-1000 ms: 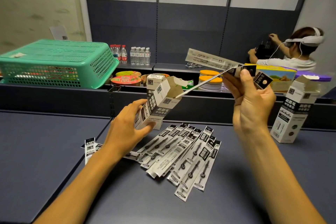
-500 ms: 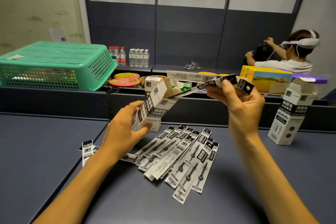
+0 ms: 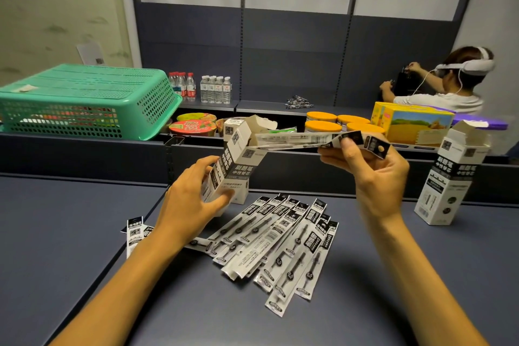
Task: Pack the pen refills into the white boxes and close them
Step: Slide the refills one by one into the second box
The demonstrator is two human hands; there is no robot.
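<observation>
Cardboard is the weak point: the left hand has its fingers and thumb curled round the lower half of a white box, tilted with its open mouth toward 2 o'clock, and a squeeze there could, I judge, flatten the walls and narrow the opening just as the load arrives. From the mouth, packaged refills reach across toward 3 o'clock, their near ends at or just inside the opening and their far ends pinched between thumb and fingers of the right hand; how many sleeves are in that bunch I cannot tell. The thin sleeves are limp, so they could buckle or fan apart if pushed from the tail, and an end could catch on the raised top flap and stay outside. A slip of either hold would likely drop them onto the loose pile of refills lying fanned on the table at 6 o'clock of the box, mixing packed with unpacked. A second white box stands upright with its flaps open at far right, well apart from both hands. The table is dark blue-grey and matte, with a seam running down its left part. Beyond its back edge sit a green basket, water bottles, noodle bowls, orange-lidded tubs and a yellow carton on low dark shelving, with another person wearing a headset at upper right
</observation>
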